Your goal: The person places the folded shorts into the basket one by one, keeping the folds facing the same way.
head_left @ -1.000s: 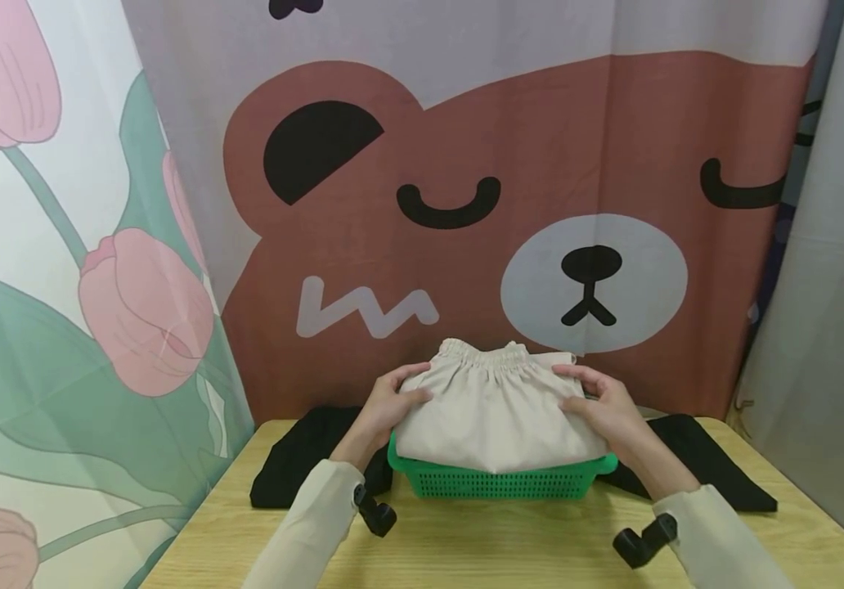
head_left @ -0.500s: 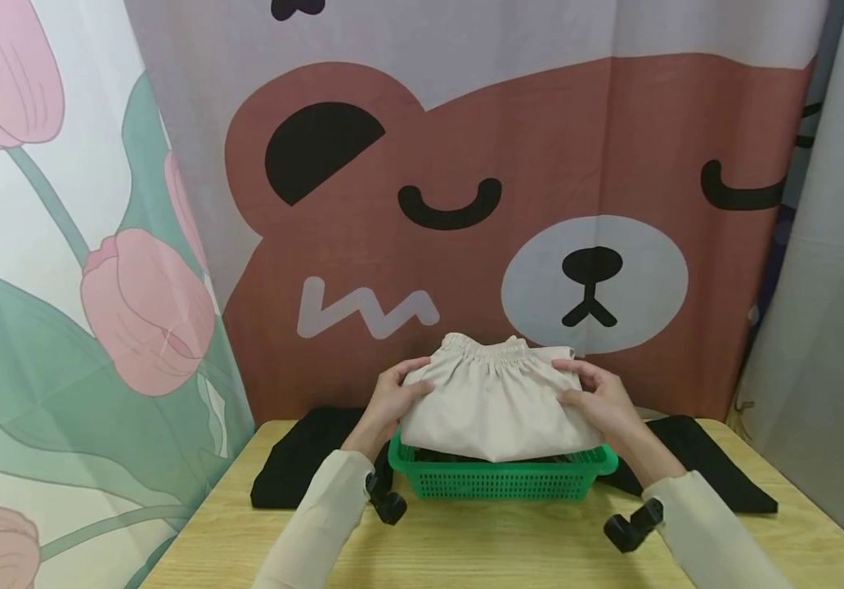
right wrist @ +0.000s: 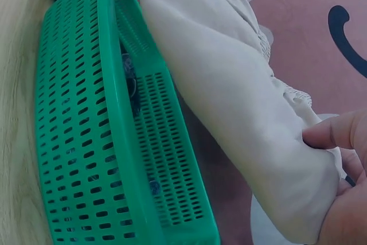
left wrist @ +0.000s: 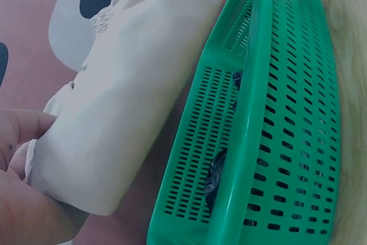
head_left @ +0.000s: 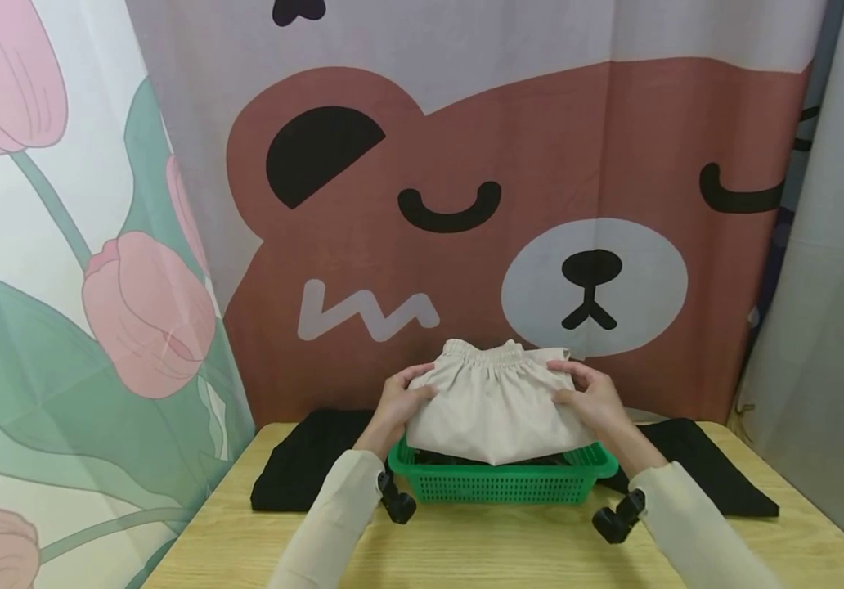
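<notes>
A folded cream garment [head_left: 496,413] with a gathered elastic waistband is held up over a green perforated basket [head_left: 503,489]. My left hand [head_left: 397,407] pinches its left edge between thumb and fingers. At its right edge, my right hand [head_left: 597,402] grips the cloth the same way. Both wrist views show the garment's lower fold apart from the basket rim. Inside the basket lie dark items, seen in part as a dark crumpled thing [left wrist: 215,179] in the left wrist view and a dark piece [right wrist: 131,81] in the right wrist view; their kind is unclear.
Folded black cloths lie on the wooden table [head_left: 510,548], one black cloth [head_left: 312,462] left of the basket and another black cloth [head_left: 712,466] right of it. Behind the table hangs a bear-print curtain [head_left: 363,262]. A tulip-print curtain [head_left: 150,319] hangs at the left.
The garment has risen off the basket, so the rim and dark contents now show beneath it. Both hands have come slightly closer together, still holding its sides.
</notes>
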Tool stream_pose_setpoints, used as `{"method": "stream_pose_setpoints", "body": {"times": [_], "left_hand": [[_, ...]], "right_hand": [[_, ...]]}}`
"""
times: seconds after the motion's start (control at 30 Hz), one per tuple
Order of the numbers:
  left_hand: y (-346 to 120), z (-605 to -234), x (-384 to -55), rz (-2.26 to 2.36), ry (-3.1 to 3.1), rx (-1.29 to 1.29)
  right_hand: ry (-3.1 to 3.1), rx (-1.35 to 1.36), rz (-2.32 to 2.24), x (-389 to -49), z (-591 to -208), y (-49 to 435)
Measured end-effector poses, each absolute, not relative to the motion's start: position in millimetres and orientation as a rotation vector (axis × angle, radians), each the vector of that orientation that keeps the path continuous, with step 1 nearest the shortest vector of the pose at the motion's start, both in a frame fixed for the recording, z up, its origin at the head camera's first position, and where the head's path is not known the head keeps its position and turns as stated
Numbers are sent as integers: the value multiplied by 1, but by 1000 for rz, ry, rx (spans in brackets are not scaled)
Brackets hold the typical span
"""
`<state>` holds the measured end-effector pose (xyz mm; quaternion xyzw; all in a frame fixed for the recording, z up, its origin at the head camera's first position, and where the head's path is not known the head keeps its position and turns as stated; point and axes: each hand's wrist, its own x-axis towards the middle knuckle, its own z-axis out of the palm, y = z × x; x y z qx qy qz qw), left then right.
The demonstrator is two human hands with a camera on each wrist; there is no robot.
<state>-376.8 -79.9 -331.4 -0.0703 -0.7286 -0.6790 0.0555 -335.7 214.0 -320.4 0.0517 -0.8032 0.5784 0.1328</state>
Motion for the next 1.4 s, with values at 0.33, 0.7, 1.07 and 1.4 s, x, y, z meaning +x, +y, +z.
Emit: {"method": "stream_pose_setpoints", "body": {"times": [0.33,0.7,1.07,1.4], "left_hand": [[-75,-342,-382,-2030,-2221,-197],[-72,-352,-386,-2014,-2212,-184],[-73,-355,-390,-2004,-2261,-205],[-72,-358,-394,-1978,-2223,-193]], "right_hand": [[-2325,116,1711,-347,-329,211],[-2344,48,1713,-354,-338,211],[-2384,33,1675,-361,-341,211],[-2421,66,1546,-366,-338,205]]}}
